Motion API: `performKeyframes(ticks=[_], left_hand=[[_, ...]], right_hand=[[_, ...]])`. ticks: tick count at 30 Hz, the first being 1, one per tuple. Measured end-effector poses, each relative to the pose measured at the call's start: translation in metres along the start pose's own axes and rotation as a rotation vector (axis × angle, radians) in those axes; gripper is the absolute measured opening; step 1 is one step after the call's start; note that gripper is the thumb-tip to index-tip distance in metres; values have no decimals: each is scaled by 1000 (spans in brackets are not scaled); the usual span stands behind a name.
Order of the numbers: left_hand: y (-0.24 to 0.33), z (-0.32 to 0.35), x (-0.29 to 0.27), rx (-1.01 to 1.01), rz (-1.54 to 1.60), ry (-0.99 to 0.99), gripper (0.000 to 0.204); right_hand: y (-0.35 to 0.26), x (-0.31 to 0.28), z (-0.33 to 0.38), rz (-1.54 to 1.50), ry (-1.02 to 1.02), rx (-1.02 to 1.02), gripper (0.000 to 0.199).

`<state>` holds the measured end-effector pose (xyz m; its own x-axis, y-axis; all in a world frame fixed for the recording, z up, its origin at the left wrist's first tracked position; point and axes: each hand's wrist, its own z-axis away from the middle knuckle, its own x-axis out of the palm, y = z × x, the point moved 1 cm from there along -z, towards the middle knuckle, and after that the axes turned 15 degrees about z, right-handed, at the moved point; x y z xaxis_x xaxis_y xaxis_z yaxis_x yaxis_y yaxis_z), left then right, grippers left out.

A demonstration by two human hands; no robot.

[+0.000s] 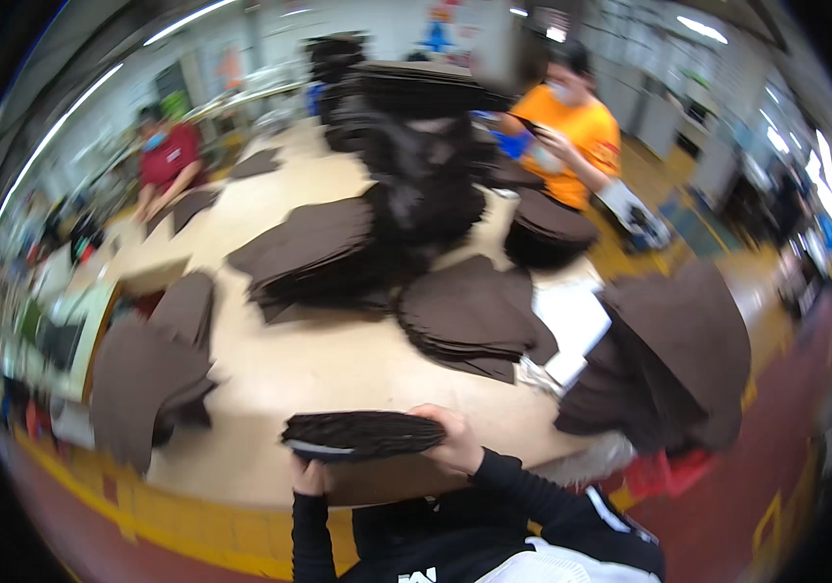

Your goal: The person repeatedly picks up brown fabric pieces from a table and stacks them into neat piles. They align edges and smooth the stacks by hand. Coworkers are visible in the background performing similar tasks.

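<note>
Bundle [363, 434] of thin dark-brown cut fabric pieces, held edge-on at the near edge of the table [319, 364], just in front of the person's chest. Right hand [453, 442]: closed over the bundle's right end, fingers curled across the top. Left hand [309, 476]: under the bundle's left end, gripping it from below; only part of the hand shows. Both forearms in black sleeves, entering from the lower edge. Table: pale, large, carrying several flat stacks of the same brown pieces, one stack [474, 316] just beyond the bundle, a wider stack [314, 253] behind it to the left, a loose stack [149, 374] hanging over the left edge. A tall dark heap [421, 165] stands mid-table. A white sheet [572, 321] lies right of the near stack. Large brown pieces [674, 355] drape at the table's right end. Person in orange [572, 126] stands at the far right side; person in red [168, 160] at the far left.
</note>
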<state>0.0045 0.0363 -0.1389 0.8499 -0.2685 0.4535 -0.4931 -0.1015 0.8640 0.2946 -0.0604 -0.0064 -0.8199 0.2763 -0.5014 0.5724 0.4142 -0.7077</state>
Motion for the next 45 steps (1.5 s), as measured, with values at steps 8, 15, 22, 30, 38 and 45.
performKeyframes(ticks=[8, 15, 22, 30, 38, 45], left_hand=[[7, -27, -6, -202, -83, -329, 30], [59, -41, 58, 256, -662, -266, 34], [72, -84, 115, -21, -85, -260, 44], [-8, -87, 102, -112, -661, -321, 20], [-11, -85, 95, -64, -589, -424, 20], [-14, -81, 96, -78, -622, -425, 21]], right_hand=[[4, -26, 15, 147, -24, 121, 51], [-31, -40, 44, 107, -93, 50, 79], [-71, -108, 25, -199, 263, 384, 70], [-119, -204, -4, -329, 1130, 129, 54], [-30, -255, -13, -329, 1684, 159, 43], [-35, -251, 14, -320, 1424, 375, 45]])
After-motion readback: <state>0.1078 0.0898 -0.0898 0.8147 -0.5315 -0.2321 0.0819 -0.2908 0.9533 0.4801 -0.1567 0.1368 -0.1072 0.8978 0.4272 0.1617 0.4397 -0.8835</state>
